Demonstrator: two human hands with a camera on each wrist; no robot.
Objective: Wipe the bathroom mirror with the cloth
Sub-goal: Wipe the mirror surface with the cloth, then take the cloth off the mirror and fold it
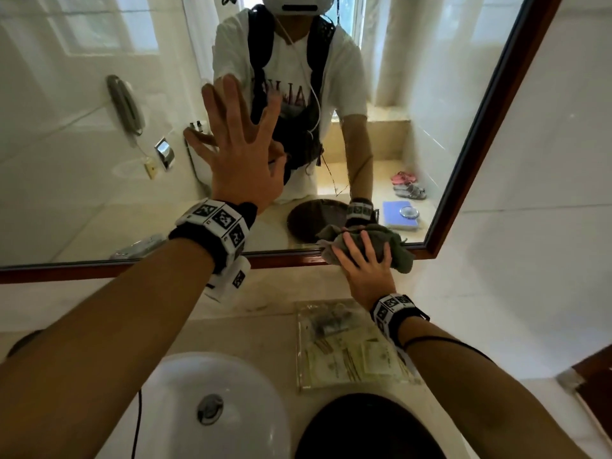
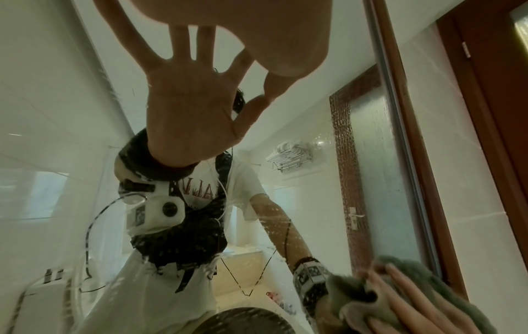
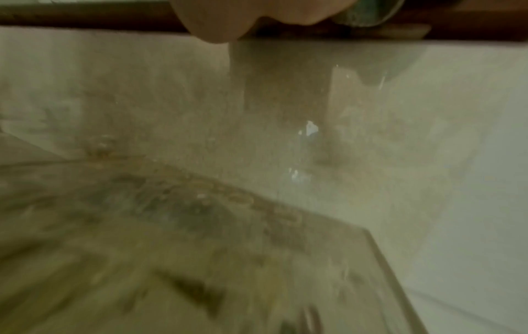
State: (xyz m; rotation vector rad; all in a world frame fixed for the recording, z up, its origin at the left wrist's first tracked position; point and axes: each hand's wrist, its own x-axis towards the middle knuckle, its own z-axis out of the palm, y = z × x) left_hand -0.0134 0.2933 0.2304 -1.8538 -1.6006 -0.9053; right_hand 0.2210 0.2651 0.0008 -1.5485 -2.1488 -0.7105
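The mirror (image 1: 99,154) hangs in a brown wooden frame (image 1: 490,127) above the counter. My left hand (image 1: 238,140) lies flat on the glass with its fingers spread, left of the middle; the left wrist view shows that hand (image 2: 257,34) meeting its own reflection. My right hand (image 1: 364,260) presses a bunched grey-green cloth (image 1: 399,250) against the glass at the mirror's bottom edge, near the lower right corner. Its fingers (image 2: 400,293) lie fairly straight over the cloth (image 2: 414,271). The right wrist view is blurred, showing only the palm (image 3: 243,18) and the frame (image 3: 85,20).
Below the mirror runs a beige counter (image 1: 265,299) with a white sink (image 1: 231,376). A clear plastic tray (image 1: 347,352) of toiletries lies under my right wrist, and a dark round object (image 1: 364,432) sits at the front. A white tiled wall (image 1: 546,226) is on the right.
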